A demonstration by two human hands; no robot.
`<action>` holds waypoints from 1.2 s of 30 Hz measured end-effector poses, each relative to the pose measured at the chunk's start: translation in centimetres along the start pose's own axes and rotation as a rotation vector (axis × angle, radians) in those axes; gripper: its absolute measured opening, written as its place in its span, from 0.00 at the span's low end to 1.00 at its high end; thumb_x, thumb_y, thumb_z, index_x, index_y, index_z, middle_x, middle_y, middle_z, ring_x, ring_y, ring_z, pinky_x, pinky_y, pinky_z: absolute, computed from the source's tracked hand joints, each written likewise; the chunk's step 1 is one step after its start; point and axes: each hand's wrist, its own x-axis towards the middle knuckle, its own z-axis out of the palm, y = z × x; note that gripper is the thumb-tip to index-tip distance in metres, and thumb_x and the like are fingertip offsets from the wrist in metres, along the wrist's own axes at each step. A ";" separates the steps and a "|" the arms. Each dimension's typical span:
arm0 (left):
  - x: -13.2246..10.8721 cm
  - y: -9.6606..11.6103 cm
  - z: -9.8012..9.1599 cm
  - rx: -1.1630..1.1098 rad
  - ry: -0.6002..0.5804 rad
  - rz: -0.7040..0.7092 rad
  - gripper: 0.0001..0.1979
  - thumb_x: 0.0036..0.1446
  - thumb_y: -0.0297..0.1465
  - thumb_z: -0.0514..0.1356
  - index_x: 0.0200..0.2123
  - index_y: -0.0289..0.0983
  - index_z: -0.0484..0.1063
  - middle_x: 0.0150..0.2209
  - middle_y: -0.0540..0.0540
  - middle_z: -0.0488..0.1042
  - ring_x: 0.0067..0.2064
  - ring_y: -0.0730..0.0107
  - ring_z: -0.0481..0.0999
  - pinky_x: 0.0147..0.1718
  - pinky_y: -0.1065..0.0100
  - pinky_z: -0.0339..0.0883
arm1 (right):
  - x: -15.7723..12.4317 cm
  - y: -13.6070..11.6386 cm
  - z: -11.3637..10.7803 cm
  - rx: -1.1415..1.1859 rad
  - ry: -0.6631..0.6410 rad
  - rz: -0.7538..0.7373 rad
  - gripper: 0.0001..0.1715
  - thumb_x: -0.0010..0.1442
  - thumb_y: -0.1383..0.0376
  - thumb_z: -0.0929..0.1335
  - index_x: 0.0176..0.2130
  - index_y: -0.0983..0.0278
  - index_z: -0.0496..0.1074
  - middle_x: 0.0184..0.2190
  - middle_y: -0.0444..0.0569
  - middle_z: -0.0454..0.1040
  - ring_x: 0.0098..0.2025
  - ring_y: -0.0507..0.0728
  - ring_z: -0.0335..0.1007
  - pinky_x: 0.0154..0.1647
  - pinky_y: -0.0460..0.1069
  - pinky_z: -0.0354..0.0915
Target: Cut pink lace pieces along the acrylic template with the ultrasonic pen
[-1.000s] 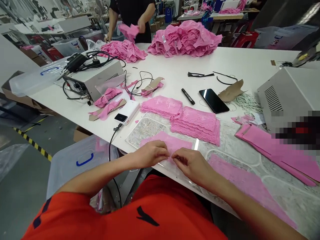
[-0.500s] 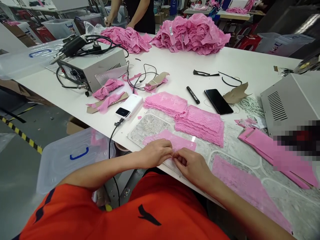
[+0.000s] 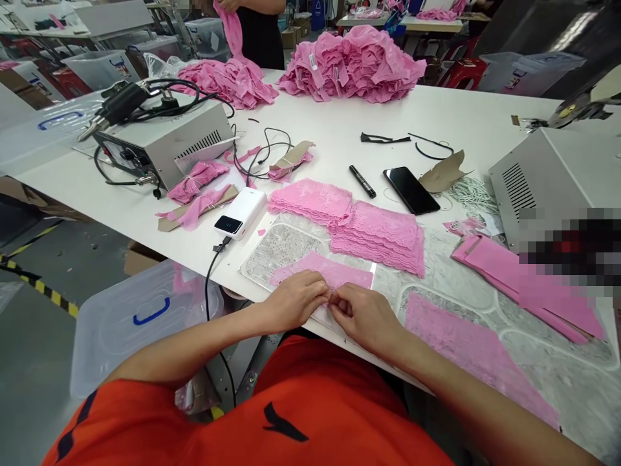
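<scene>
While left hand [image 3: 299, 299] and right hand [image 3: 366, 317] meet at the fingertips, pink fabric piece [image 3: 334, 266] lies flat at near edge of worktop [image 3: 334, 133], just beyond them. Both hands curled nearly closed, as if pinching; whether cloth or thread is held, cannot tell. Fabric judged light, soft, limp, easily snagged; best taken by its edges. Farther: lace stacks [image 3: 378, 236]; black marker [image 3: 362, 181], print too small to read. White tag [image 3: 313, 61] on far pink pile [image 3: 369, 65] illegible; black logo [image 3: 284, 424] on red shirt [image 3: 233, 408], wordless
</scene>
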 end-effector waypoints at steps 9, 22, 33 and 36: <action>-0.8 -0.2 0.8 0.117 0.096 0.125 0.14 0.71 0.27 0.46 0.38 0.36 0.70 0.40 0.43 0.75 0.39 0.67 0.70 0.39 0.67 0.65 | 0.3 -0.7 -0.6 -0.041 -0.088 0.090 0.05 0.60 0.68 0.66 0.32 0.63 0.71 0.28 0.45 0.72 0.29 0.52 0.63 0.30 0.47 0.51; -3.7 -0.2 -2.5 -0.013 0.056 0.279 0.07 0.68 0.27 0.53 0.43 0.36 0.70 0.41 0.41 0.78 0.43 0.64 0.75 0.46 0.62 0.68 | 0.5 -0.5 -0.9 0.029 -0.127 0.083 0.03 0.57 0.70 0.67 0.33 0.63 0.72 0.28 0.44 0.74 0.28 0.50 0.64 0.31 0.46 0.55; -4.2 -2.2 -1.8 0.253 0.035 0.249 0.15 0.68 0.32 0.55 0.55 0.36 0.71 0.58 0.41 0.73 0.63 0.59 0.68 0.67 0.52 0.51 | -0.8 1.0 -0.4 0.005 -0.008 -0.161 0.09 0.60 0.70 0.65 0.38 0.62 0.74 0.28 0.44 0.75 0.25 0.50 0.67 0.27 0.45 0.61; -4.2 -2.3 -1.5 0.257 0.011 0.256 0.16 0.69 0.34 0.55 0.56 0.38 0.70 0.61 0.42 0.71 0.65 0.58 0.66 0.68 0.50 0.48 | -1.6 1.1 0.1 -0.127 0.113 -0.342 0.17 0.63 0.70 0.62 0.48 0.61 0.74 0.31 0.47 0.76 0.27 0.50 0.70 0.28 0.45 0.63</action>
